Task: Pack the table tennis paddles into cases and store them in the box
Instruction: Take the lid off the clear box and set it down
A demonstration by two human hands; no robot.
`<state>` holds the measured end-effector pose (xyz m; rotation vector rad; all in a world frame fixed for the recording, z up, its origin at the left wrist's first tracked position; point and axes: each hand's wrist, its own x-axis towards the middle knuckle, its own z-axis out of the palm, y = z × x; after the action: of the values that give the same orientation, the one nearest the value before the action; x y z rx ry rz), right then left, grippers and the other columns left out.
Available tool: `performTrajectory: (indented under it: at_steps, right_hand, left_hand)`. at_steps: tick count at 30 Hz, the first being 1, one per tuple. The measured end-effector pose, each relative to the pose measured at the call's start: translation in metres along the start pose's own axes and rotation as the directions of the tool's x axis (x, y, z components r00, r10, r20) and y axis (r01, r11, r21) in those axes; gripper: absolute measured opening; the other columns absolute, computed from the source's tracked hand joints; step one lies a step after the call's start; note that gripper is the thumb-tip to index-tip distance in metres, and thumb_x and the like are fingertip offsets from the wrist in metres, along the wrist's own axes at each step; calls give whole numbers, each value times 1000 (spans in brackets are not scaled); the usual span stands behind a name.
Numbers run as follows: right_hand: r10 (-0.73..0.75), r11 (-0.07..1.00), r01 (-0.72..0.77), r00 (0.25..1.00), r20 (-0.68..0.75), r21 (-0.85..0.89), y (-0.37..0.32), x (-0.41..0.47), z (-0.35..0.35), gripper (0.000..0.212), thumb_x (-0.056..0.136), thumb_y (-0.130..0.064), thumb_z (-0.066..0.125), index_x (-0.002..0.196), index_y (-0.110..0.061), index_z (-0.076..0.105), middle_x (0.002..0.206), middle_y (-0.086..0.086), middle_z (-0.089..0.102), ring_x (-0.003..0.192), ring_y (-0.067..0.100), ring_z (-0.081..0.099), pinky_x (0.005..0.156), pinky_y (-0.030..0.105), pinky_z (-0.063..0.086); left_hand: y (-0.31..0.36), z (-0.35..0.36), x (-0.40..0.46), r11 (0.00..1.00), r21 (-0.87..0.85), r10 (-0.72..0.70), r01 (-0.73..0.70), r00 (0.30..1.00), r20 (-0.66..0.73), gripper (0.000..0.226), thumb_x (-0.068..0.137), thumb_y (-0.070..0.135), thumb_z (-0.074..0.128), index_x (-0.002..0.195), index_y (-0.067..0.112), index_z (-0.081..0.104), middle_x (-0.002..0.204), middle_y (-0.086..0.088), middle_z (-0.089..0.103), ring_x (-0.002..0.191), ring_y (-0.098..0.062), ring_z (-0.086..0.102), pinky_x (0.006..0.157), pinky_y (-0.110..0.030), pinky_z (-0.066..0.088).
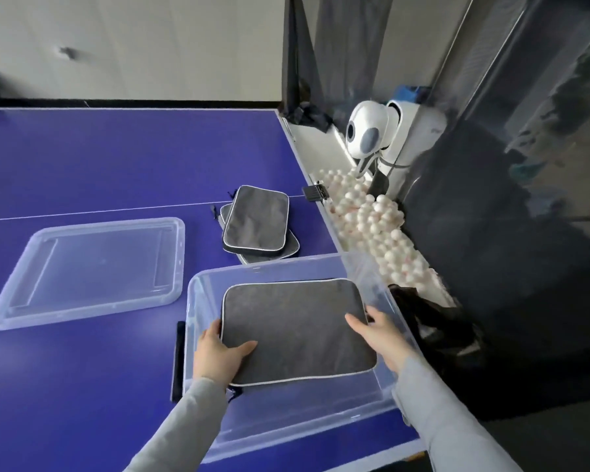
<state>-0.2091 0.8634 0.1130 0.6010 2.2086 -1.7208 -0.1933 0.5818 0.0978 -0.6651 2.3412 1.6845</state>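
One zipped case (298,330) sits low in the clear box (198,301) at lower centre, both hands (218,352) (380,335) gripping its edges, while two more cases (256,223) wait stacked on the counter (116,165) behind.

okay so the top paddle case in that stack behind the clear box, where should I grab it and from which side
Take the top paddle case by its long side edges, coming down from above with the hand spanning its width. It lies flat, crosswise on the case beneath, so its piped rim is exposed all round, and its near end overhangs toward the clear box, probably the easiest place to slip fingers under.
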Motion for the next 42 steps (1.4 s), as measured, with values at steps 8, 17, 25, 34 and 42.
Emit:
performTrajectory:
  at_steps: [8,17,25,34,42]
  right_hand:
    - [105,979,-92,993,62,-180,52,48,2,27,85,-25,69,110,-17,65,101,2,72,93,19,68,88,39,55]
    - [116,924,-75,989,89,-374,58,70,14,31,85,-24,68,113,-13,63,108,4,69,95,18,64,80,25,48]
    - [95,881,-53,993,66,-471,59,73,14,38,86,-26,67,118,-7,61,118,11,66,111,26,60,91,30,47]
    - [-132,768,170,985,107,-617,34,55,19,60,94,-27,55,145,-6,31,144,14,38,136,26,35,110,31,27]
    - [-360,515,400,904,232,-758,-3,31,39,49,97,-30,49,141,-13,38,141,4,43,134,23,36,111,34,27]
  left_hand:
    - [-26,29,15,964,71,-258,257,966,-1,51,70,5,80,116,7,61,112,-10,67,101,-26,61,88,-33,47]
    - [-47,36,29,918,151,-369,366,929,-11,53,69,6,81,117,7,60,114,-13,67,107,-29,61,96,-42,47]
    - [-59,39,39,917,100,-393,387,917,60,66,64,0,82,124,7,56,118,-14,65,110,-32,60,98,-46,47]
    - [-39,44,23,821,544,-231,174,972,37,67,82,23,67,140,16,35,138,-8,43,128,-27,43,103,-37,39]
    - [8,22,-3,452,869,204,-200,972,117,54,91,21,49,142,17,32,152,0,27,140,-18,26,108,-34,28]
